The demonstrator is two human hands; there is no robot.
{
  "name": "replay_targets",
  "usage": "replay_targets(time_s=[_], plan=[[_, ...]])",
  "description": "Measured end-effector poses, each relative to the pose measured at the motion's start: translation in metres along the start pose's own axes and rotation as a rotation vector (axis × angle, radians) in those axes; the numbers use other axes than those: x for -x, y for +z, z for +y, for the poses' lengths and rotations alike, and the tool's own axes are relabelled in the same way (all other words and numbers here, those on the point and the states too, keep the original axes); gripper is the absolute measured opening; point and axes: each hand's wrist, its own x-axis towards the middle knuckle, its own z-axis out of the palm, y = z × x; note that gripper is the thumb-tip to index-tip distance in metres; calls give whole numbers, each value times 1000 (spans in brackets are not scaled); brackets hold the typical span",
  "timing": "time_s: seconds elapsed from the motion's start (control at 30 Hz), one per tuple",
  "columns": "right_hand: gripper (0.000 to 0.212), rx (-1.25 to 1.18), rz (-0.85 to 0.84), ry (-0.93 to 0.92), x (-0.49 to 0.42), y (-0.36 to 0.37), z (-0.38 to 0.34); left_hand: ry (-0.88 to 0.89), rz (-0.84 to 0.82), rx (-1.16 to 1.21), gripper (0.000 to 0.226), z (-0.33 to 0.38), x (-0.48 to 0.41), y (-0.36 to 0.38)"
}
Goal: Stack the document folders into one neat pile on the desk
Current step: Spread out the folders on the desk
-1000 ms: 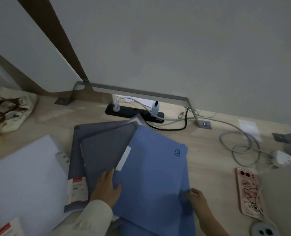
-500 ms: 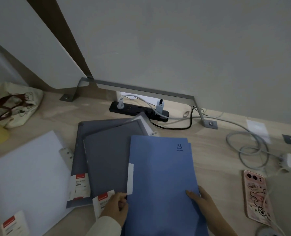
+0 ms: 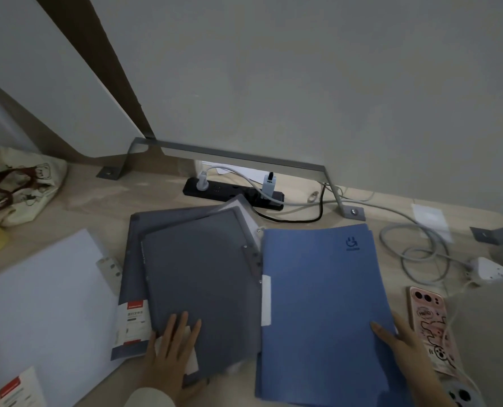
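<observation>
A blue folder (image 3: 321, 304) lies flat on the wooden desk (image 3: 103, 207), right of centre. My right hand (image 3: 403, 356) rests on its right edge, fingers on the cover. Left of it, a grey folder (image 3: 203, 286) lies skewed on top of a larger grey folder (image 3: 132, 268) with a red-and-white label. My left hand (image 3: 171, 356) lies flat, fingers spread, on the lower part of the top grey folder. A white folder (image 3: 41, 309) with a metal clip lies further left, partly under the grey ones.
A pink phone (image 3: 429, 324) lies just right of the blue folder. A black power strip (image 3: 232, 192) with plugs and looped grey cables (image 3: 415, 254) sits behind. A cloth bag (image 3: 18, 186) rests at the far left. A grey panel stands along the back.
The blue folder has slid right, off the grey folders, and now lies beside them. My left hand left its edge and now presses flat on the top grey folder.
</observation>
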Motion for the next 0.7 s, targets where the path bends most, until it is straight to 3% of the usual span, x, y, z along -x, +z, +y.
replay_targets(time_s=[0.1, 0.2, 0.23, 0.3, 0.5, 0.57, 0.7], plan=[[42, -43, 28, 43, 9, -24, -7, -67, 48, -2, 83, -21, 3, -3], [50, -114, 8, 96, 18, -41, -9, -157, 55, 84, 88, -3, -2, -40], [53, -113, -9, 112, 24, -43, -11, -144, 144, 185, 84, 13, -5, -45], [58, -134, -27, 121, 29, -44, -5, -149, 13, 535, 75, 46, -8, -63], [56, -306, -85, 148, 50, -53, -1, -256, -119, 1387, 59, 155, -37, -79], [53, -320, -95, 137, 54, -55, -2, -324, -225, 1554, 51, 174, -43, -89], [45, -459, -106, 145, 56, -61, 3, -341, -54, 1597, 39, 186, -45, -103]])
